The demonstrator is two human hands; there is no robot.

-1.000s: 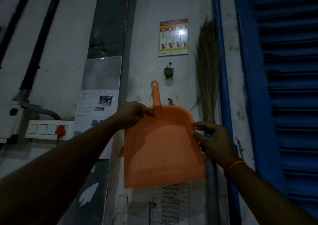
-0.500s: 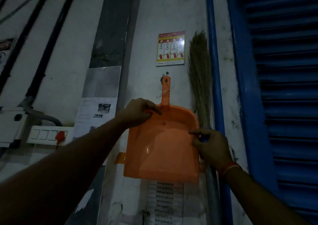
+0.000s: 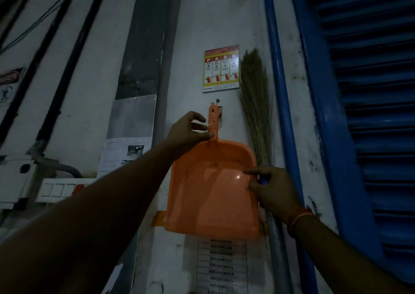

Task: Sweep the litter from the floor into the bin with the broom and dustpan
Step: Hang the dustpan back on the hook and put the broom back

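Observation:
An orange plastic dustpan (image 3: pixel 215 192) lies flat against the white wall, handle up, its tip at a small wall hook (image 3: pixel 219 110). My left hand (image 3: pixel 188 132) pinches the dustpan's handle near its base, where a thin white string loop hangs. A grass broom (image 3: pixel 254 105) stands upright against the wall just right of the pan, bristles up. My right hand (image 3: pixel 271 192) grips the broom's handle below the bristles, with a fingertip on the pan's right rim. The floor, the litter and the bin are out of view.
A blue pipe (image 3: pixel 276 91) runs vertically right of the broom, and a blue slatted shutter (image 3: pixel 370 114) fills the right side. A fire-extinguisher poster (image 3: pixel 221 68) hangs above the hook. A switch panel (image 3: pixel 56 190) and black cables sit at left. A printed list (image 3: pixel 221 264) is below the pan.
The dustpan has moved up the wall until its handle tip met the hook. My left hand slid from the pan's upper left rim to the handle. My right hand stayed on the broom.

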